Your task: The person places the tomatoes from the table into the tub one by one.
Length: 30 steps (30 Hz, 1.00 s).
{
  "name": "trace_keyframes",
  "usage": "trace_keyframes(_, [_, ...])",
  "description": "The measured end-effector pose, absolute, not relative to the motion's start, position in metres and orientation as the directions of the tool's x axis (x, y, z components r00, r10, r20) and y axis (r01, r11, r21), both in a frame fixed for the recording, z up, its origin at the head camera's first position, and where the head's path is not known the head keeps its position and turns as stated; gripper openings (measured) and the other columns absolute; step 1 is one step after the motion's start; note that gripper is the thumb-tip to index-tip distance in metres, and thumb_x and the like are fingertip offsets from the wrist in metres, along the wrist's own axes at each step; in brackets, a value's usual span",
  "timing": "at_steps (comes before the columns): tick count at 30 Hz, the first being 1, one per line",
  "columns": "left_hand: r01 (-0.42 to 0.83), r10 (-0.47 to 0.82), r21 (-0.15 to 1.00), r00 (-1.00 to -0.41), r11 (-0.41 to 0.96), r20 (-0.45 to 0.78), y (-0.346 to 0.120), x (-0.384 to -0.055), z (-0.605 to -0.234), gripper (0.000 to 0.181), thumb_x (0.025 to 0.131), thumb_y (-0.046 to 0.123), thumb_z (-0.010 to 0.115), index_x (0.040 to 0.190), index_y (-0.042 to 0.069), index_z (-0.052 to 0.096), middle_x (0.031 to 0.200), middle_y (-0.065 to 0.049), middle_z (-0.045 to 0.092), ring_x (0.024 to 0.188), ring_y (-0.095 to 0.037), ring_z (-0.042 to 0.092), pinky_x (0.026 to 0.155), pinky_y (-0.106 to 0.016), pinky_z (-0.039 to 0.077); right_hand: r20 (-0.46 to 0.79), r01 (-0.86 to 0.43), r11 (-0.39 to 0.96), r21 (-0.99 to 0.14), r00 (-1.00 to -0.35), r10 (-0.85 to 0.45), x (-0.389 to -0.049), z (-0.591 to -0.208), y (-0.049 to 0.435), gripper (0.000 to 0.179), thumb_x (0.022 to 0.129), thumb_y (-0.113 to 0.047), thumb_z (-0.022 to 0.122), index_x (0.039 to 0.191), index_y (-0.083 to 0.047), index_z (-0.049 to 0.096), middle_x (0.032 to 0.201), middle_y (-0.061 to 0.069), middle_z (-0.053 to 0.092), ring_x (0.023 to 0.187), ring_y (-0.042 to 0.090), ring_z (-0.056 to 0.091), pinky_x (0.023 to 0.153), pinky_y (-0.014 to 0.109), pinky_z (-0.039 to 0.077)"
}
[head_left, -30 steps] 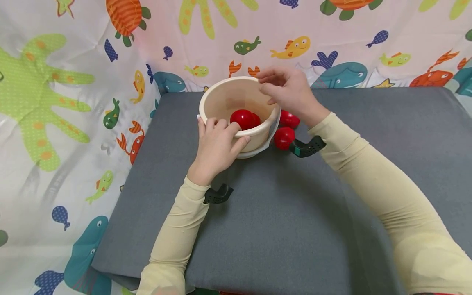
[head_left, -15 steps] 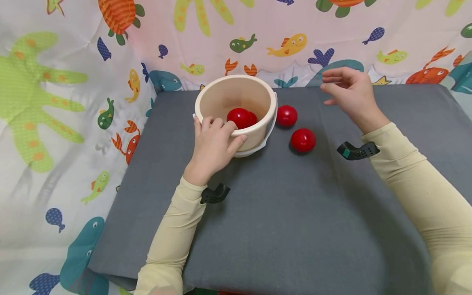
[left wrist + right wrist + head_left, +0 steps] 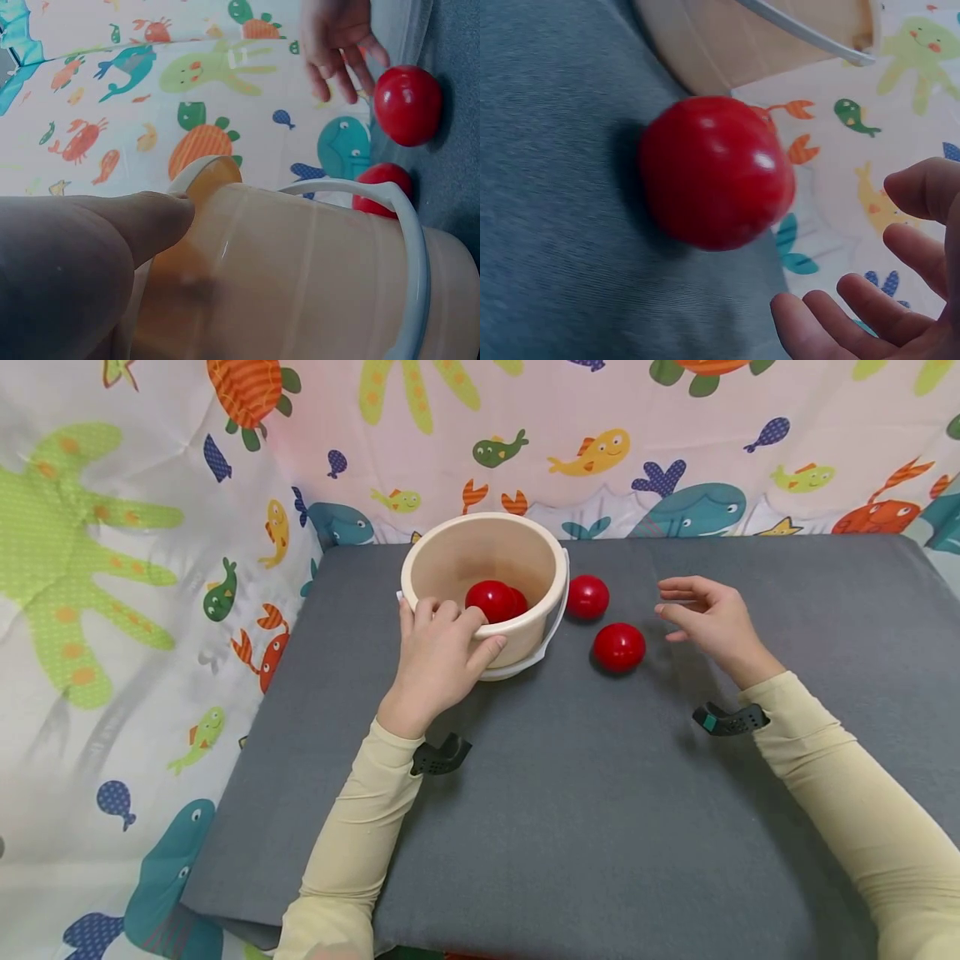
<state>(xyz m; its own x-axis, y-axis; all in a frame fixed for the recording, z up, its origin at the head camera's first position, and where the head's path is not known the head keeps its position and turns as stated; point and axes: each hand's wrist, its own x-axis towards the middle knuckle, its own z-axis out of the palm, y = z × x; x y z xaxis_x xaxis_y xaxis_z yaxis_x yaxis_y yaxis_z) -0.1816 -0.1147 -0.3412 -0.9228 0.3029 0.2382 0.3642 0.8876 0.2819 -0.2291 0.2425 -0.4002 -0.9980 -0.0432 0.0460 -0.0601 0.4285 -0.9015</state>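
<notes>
Sea-creature cloth (image 3: 450,468) fills the upper frame behind a grey surface (image 3: 570,827). Right of centre, the right hand (image 3: 708,618) hangs with relaxed, unladen fingers just beside the nearer red ball (image 3: 618,647), apart from it. Up and left of that, the farther red ball (image 3: 587,597) lies close to the cream bucket (image 3: 525,647). At upper centre, the left hand (image 3: 437,656) grips the bucket's near rim, partly covering its front; inside, one red ball (image 3: 490,601) mostly hides another. In the left wrist view, the bucket's pale handle (image 3: 418,277) cuts across the farther red ball.
</notes>
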Motion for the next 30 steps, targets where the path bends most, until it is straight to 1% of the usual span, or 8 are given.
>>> trace_keyframes(1, [0.364, 0.303, 0.282, -0.923, 0.888, 0.238, -0.115, -0.181, -0.341, 0.029, 0.098, 0.040, 0.064, 0.107, 0.013, 0.070, 0.109, -0.014, 0.065, 0.127, -0.038, 0.046, 0.120, -0.075, 0.009, 0.036, -0.054, 0.427, -0.903, -0.998, -0.050, -0.229, -0.404, 0.242, 0.044, 0.099, -0.023, 0.066, 0.138, -0.005, 0.058, 0.111, -0.023, 0.061, 0.091, -0.011, 0.065, 0.065, 0.017, 0.059])
trace_keyframes(3, [0.363, 0.303, 0.281, -0.923, 0.888, 0.236, -0.115, -0.182, -0.341, 0.030, 0.098, 0.040, 0.064, 0.107, 0.013, 0.070, 0.109, -0.014, 0.065, 0.128, -0.038, 0.046, 0.120, -0.075, 0.009, 0.015, -0.041, 0.430, -0.902, -0.998, -0.065, -0.228, -0.409, 0.240, 0.045, 0.099, -0.023, 0.066, 0.139, -0.004, 0.056, 0.113, -0.020, 0.062, 0.090, -0.011, 0.065, 0.066, 0.018, 0.059])
trace_keyframes(6, [0.361, 0.303, 0.280, -0.925, 0.890, 0.230, -0.115, -0.182, -0.341, 0.030, 0.098, 0.041, 0.063, 0.108, 0.014, 0.070, 0.111, -0.014, 0.065, 0.128, -0.038, 0.045, 0.120, -0.075, 0.009, -0.021, -0.019, 0.437, -0.899, -0.996, -0.086, -0.227, -0.416, 0.235, 0.049, 0.099, -0.024, 0.065, 0.141, -0.002, 0.054, 0.122, -0.008, 0.063, 0.089, -0.011, 0.065, 0.067, 0.019, 0.060])
trace_keyframes(9, [0.357, 0.301, 0.278, -0.927, 0.892, 0.224, -0.115, -0.182, -0.341, 0.030, 0.098, 0.041, 0.063, 0.108, 0.014, 0.069, 0.111, -0.014, 0.065, 0.128, -0.037, 0.045, 0.120, -0.075, 0.008, -0.047, -0.005, 0.439, -0.899, -0.993, -0.109, -0.226, -0.421, 0.229, 0.050, 0.099, -0.024, 0.065, 0.143, -0.002, 0.053, 0.132, 0.008, 0.060, 0.089, -0.010, 0.064, 0.069, 0.020, 0.060])
trace_keyframes(13, [0.358, 0.302, 0.282, -0.927, 0.890, 0.222, -0.115, -0.181, -0.341, 0.029, 0.098, 0.041, 0.063, 0.108, 0.014, 0.069, 0.111, -0.014, 0.065, 0.128, -0.037, 0.045, 0.120, -0.075, 0.008, -0.064, 0.002, 0.427, -0.904, -0.989, -0.130, -0.224, -0.427, 0.221, 0.051, 0.099, -0.023, 0.065, 0.143, -0.002, 0.052, 0.138, 0.016, 0.057, 0.089, -0.008, 0.064, 0.069, 0.020, 0.060])
trace_keyframes(18, [0.360, 0.303, 0.279, -0.925, 0.890, 0.227, -0.115, -0.181, -0.341, 0.029, 0.098, 0.041, 0.064, 0.108, 0.014, 0.069, 0.110, -0.013, 0.064, 0.127, -0.037, 0.045, 0.120, -0.075, 0.008, -0.079, 0.006, 0.444, -0.896, -0.986, -0.146, -0.221, -0.431, 0.213, 0.050, 0.099, -0.024, 0.065, 0.144, -0.005, 0.053, 0.138, 0.019, 0.057, 0.091, -0.005, 0.062, 0.069, 0.018, 0.059])
trace_keyframes(22, [0.363, 0.305, 0.276, -0.923, 0.890, 0.233, -0.115, -0.182, -0.342, 0.029, 0.098, 0.041, 0.064, 0.107, 0.014, 0.069, 0.109, -0.013, 0.064, 0.126, -0.036, 0.046, 0.120, -0.075, 0.008, -0.079, 0.003, 0.466, -0.885, -0.986, -0.145, -0.219, -0.432, 0.209, 0.048, 0.097, -0.024, 0.066, 0.142, -0.009, 0.056, 0.136, 0.019, 0.058, 0.092, 0.000, 0.060, 0.069, 0.017, 0.058])
trace_keyframes(30, [0.363, 0.303, 0.279, -0.923, 0.889, 0.236, -0.115, -0.182, -0.342, 0.029, 0.098, 0.040, 0.064, 0.108, 0.014, 0.070, 0.109, -0.013, 0.065, 0.126, -0.036, 0.046, 0.120, -0.076, 0.008, -0.040, -0.027, 0.449, -0.893, -0.989, -0.139, -0.219, -0.436, 0.206, 0.044, 0.097, -0.018, 0.066, 0.139, -0.007, 0.060, 0.129, 0.018, 0.060, 0.089, 0.000, 0.061, 0.067, 0.018, 0.058])
